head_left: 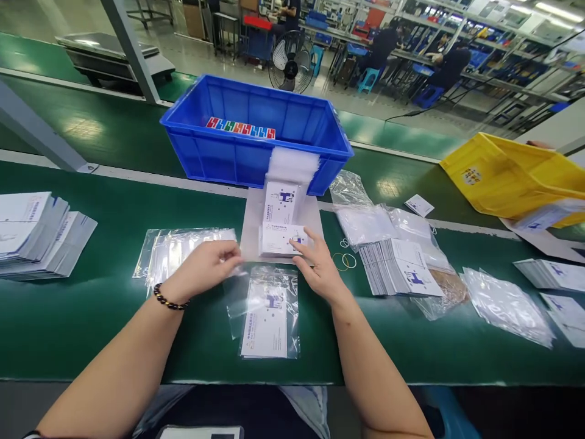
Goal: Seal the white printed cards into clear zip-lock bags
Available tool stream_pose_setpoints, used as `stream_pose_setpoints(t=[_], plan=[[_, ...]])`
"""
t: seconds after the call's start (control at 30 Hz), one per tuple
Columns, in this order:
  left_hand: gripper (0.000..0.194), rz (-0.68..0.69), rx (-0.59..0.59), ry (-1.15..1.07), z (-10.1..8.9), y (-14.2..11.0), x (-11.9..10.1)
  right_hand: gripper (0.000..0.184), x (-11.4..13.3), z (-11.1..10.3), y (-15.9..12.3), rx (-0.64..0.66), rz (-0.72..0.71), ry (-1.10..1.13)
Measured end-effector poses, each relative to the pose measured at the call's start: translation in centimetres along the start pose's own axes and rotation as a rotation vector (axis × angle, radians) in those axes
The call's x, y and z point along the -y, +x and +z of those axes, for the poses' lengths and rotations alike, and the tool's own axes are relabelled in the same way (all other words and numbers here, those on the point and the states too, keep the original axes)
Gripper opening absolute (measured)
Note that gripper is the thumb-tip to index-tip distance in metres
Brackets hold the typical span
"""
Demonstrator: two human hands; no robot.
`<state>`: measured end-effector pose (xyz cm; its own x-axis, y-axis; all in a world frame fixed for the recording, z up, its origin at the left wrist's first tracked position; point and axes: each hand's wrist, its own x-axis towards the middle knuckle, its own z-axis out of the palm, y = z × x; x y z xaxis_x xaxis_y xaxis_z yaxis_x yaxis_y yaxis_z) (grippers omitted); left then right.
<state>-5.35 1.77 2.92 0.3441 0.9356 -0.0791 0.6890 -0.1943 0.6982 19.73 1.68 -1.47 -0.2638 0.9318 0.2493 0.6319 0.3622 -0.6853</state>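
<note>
My left hand (212, 263) is closed in a pinch at the edge of a clear plastic bag (234, 317), beside a fan of clear bags (169, 253). My right hand (320, 268) has its fingers apart, its fingertips at the top of a stack of white printed booklets (276, 239). Behind that stack lies another printed booklet (281, 201), with a pile of white translucent sheets (292, 163) leaning on the bin. In front of both hands, a zip bag with a white booklet inside (267, 323) lies flat on the green table.
A blue bin (256, 158) stands behind, holding colourful pieces. Booklet piles lie left (31, 231) and right (397, 268), near rubber bands (348, 261) and plastic bags (507, 305). A yellow bin (507, 177) tilts at right, with part of another person's hand behind it.
</note>
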Motion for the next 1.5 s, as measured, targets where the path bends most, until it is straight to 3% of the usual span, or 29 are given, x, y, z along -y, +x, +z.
stream_pose_setpoints(t=[0.13, 0.2, 0.3, 0.4, 0.47, 0.53, 0.63, 0.8, 1.0, 1.07, 1.17, 1.27, 1.33, 1.4, 1.5], plan=[[0.024, -0.118, 0.006, -0.044, -1.0, -0.1, 0.6, 0.032, -2.0, 0.8, 0.5, -0.048, 0.245, -0.129], [0.022, -0.108, 0.094, -0.108, -1.0, -0.1, 0.3, 0.033, -2.5, 1.0, 0.8, -0.123, 0.323, -0.103], [0.019, -0.049, 0.318, -0.246, -0.1, -0.2, -0.5, 0.033, -2.7, 1.0, 1.2, -0.272, 0.393, 0.006], [0.019, 0.026, 0.451, -0.283, 1.5, -0.1, -1.1, 0.038, -2.8, 0.7, 1.5, -0.468, 0.442, 0.218], [0.019, 0.064, 0.451, -0.262, 2.4, 0.1, -1.3, 0.042, -2.7, 0.3, 1.6, -0.567, 0.442, 0.46], [0.019, 0.073, 0.422, -0.27, 3.0, 0.3, -1.3, 0.041, -2.2, -0.1, 1.5, -0.588, 0.422, 0.693], [0.018, 0.05, 0.372, -0.35, 3.3, 0.4, -1.1, 0.03, -1.1, -0.6, 1.2, -0.484, 0.401, 0.836], [0.016, -0.046, 0.28, -0.485, 3.3, 0.5, -0.9, 0.02, 0.2, -1.0, 0.5, -0.258, 0.396, 0.799], [0.017, -0.063, 0.308, -0.509, 3.6, 0.4, -0.9, 0.023, -0.2, -1.1, 0.4, -0.37, 0.452, 0.848], [0.016, -0.06, 0.311, -0.541, 3.8, 0.4, -0.8, 0.021, 0.0, -1.2, 0.3, -0.334, 0.428, 0.853], [0.015, -0.055, 0.289, -0.611, 4.1, 0.4, -0.9, 0.014, 0.7, -1.2, 0.2, -0.072, 0.352, 0.817], [0.016, -0.039, 0.188, -0.67, 4.7, 0.4, -1.2, 0.011, 1.6, -1.0, 0.0, 0.29, 0.21, 0.717], [0.017, -0.016, 0.119, -0.694, 5.0, 0.4, -1.4, 0.01, 1.9, -0.7, -0.1, 0.444, 0.144, 0.648], [0.017, -0.022, 0.082, -0.727, 5.2, 0.3, -1.5, 0.012, 2.1, -0.4, -0.2, 0.505, 0.151, 0.633], [0.032, -0.117, 0.103, -0.803, 5.2, 0.4, -1.3, 0.013, 2.1, -0.1, -0.4, 0.441, 0.227, 0.675]])
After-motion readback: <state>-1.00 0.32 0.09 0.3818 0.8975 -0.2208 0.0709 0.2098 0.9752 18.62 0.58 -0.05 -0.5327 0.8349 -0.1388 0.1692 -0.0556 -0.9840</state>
